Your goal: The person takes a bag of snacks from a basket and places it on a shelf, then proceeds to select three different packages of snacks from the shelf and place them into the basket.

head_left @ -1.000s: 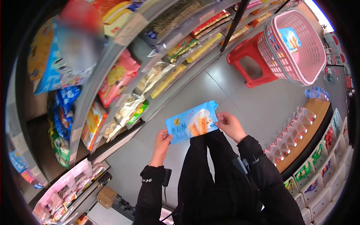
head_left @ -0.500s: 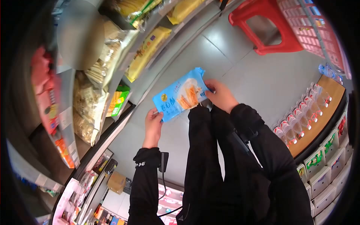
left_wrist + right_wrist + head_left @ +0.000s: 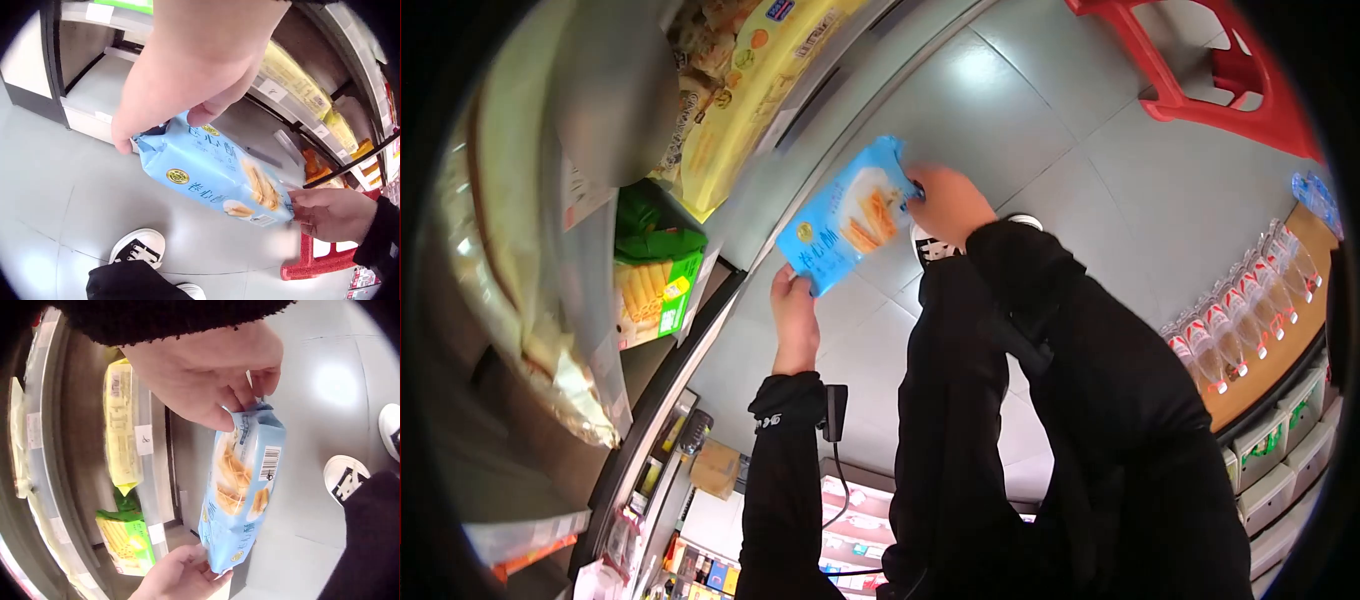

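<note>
A light blue packet of rolled biscuits (image 3: pixel 845 218) is stretched between both hands above the tiled floor, its printed front facing up. My left hand (image 3: pixel 796 318) pinches the lower left end, thumb on top. At the opposite end, my right hand (image 3: pixel 950 203) grips the crimped edge. In the left wrist view the packet (image 3: pixel 212 172) shows its front and one side, the left hand (image 3: pixel 194 75) at its near end. The right wrist view shows a barcode on the packet's side (image 3: pixel 270 464), with the right hand's (image 3: pixel 212 375) fingers around the crimped end.
Shelves on the left hold a yellow packet (image 3: pixel 745 110) and a green biscuit packet (image 3: pixel 658 285). A red stool (image 3: pixel 1210 75) stands at the upper right. Several water bottles (image 3: pixel 1250 300) line a wooden ledge at the right. A black-and-white shoe (image 3: pixel 935 245) is beneath the packet.
The view has swung toward the lower shelves, and the pink basket has left it. Both hands keep hold of the biscuit packet, now closer to the shelf edge and more steeply tilted.
</note>
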The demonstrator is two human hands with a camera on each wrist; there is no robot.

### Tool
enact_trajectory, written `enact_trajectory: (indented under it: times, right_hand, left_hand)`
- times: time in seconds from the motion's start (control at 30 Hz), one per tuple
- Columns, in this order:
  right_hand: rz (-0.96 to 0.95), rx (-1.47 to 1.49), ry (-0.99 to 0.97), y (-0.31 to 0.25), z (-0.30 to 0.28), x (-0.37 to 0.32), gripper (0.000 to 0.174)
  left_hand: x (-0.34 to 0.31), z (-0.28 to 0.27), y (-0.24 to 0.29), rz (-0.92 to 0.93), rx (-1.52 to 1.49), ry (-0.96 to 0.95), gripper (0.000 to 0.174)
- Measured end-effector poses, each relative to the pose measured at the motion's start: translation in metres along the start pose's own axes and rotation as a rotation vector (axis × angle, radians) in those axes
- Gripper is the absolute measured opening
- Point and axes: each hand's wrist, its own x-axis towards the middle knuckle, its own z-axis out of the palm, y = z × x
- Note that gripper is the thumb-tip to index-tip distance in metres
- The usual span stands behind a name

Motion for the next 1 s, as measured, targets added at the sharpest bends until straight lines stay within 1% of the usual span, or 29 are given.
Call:
enact_trajectory:
  times: [0.07, 0.1, 0.13, 0.17, 0.2, 0.23, 0.27, 0.3, 0.33, 0.37, 0.4, 0.43, 0.47, 0.5, 0.57, 0.6, 0.73, 0.77, 0.8, 0.83, 0.9, 0.97, 1.0]
  right_hand:
    - [-0.056, 0.031, -0.006, -0.006, 0.003, 0.031, 0.030]
    - [-0.090, 0.055, 0.003, -0.011, 0.002, 0.045, 0.030]
    - [-0.124, 0.079, 0.013, -0.017, 0.000, 0.059, 0.031]
    - [-0.123, 0.085, 0.013, -0.022, 0.002, 0.073, 0.031]
    - [-0.201, 0.046, 0.073, -0.027, 0.004, 0.086, 0.032]
    - [-0.277, 0.006, 0.133, -0.030, 0.005, 0.099, 0.033]
    - [-0.271, 0.010, 0.136, -0.033, 0.007, 0.111, 0.033]
    - [-0.329, -0.055, 0.143, -0.035, 0.010, 0.124, 0.034]
    - [-0.388, -0.118, 0.149, -0.037, 0.012, 0.136, 0.035]
    - [-0.383, -0.146, 0.154, -0.039, 0.014, 0.147, 0.030]
    - [-0.377, -0.175, 0.157, -0.042, 0.015, 0.158, 0.025]
    - [-0.330, -0.199, 0.121, -0.046, 0.015, 0.169, 0.027]
    - [-0.320, -0.298, 0.102, -0.052, 0.010, 0.174, 0.029]
    - [-0.319, -0.267, 0.134, -0.049, 0.019, 0.193, 0.028]
    - [-0.325, -0.238, 0.170, -0.042, 0.029, 0.217, 0.026]
    - [-0.332, -0.286, 0.164, -0.039, 0.031, 0.222, 0.027]
    - [-0.342, -0.480, 0.143, -0.025, 0.031, 0.234, 0.031]
    - [-0.341, -0.479, 0.141, -0.022, 0.031, 0.233, 0.031]
    - [-0.226, -0.395, 0.093, -0.022, 0.029, 0.227, 0.034]
    - [-0.111, -0.311, 0.043, -0.023, 0.028, 0.221, 0.037]
    - [-0.125, -0.277, 0.062, -0.020, 0.029, 0.214, 0.041]
    - [-0.129, -0.248, 0.077, -0.013, 0.031, 0.203, 0.044]
    - [-0.223, -0.171, 0.226, -0.008, 0.035, 0.194, 0.044]
  left_hand:
    - [0.021, 0.000, 0.011, 0.118, -0.049, -0.030, 0.035]
    - [0.027, 0.004, 0.020, 0.151, -0.072, 0.006, 0.036]
    - [0.039, 0.005, 0.024, 0.147, -0.064, 0.007, 0.036]
    - [0.054, 0.006, 0.028, 0.204, -0.150, 0.042, 0.036]
    - [0.066, 0.009, 0.032, 0.262, -0.237, 0.073, 0.036]
    - [0.074, 0.015, 0.039, 0.265, -0.251, 0.109, 0.034]
    - [0.088, 0.012, 0.035, 0.264, -0.244, 0.104, 0.034]
    - [0.107, 0.005, 0.028, 0.394, -0.002, 0.145, 0.033]
    - [0.116, 0.009, 0.032, 0.523, 0.242, 0.184, 0.034]
    - [0.129, 0.018, 0.035, 0.380, -0.203, 0.281, 0.033]
    - [0.134, 0.026, 0.041, 0.379, -0.195, 0.278, 0.033]
    - [0.138, 0.034, 0.046, 0.372, -0.220, 0.311, 0.034]
    - [0.146, 0.037, 0.047, 0.365, -0.248, 0.347, 0.035]
    - [0.162, 0.029, 0.040, 0.440, -0.112, 0.269, 0.037]
    - [0.179, 0.036, 0.041, 0.476, -0.172, 0.280, 0.037]
    - [0.187, 0.039, 0.042, 0.509, -0.232, 0.287, 0.037]
    - [0.226, 0.030, 0.035, 0.512, -0.146, 0.227, 0.038]
    - [0.238, 0.024, 0.032, 0.483, -0.131, 0.188, 0.041]
    - [0.237, 0.025, 0.034, 0.452, -0.113, 0.150, 0.044]
    - [0.234, 0.026, 0.034, 0.446, -0.108, 0.151, 0.044]
    - [0.226, 0.032, 0.035, 0.506, 0.011, 0.128, 0.050]
    - [0.210, 0.033, 0.037, 0.506, 0.046, 0.121, 0.052]
    - [0.202, 0.031, 0.034, 0.513, 0.073, 0.117, 0.055]
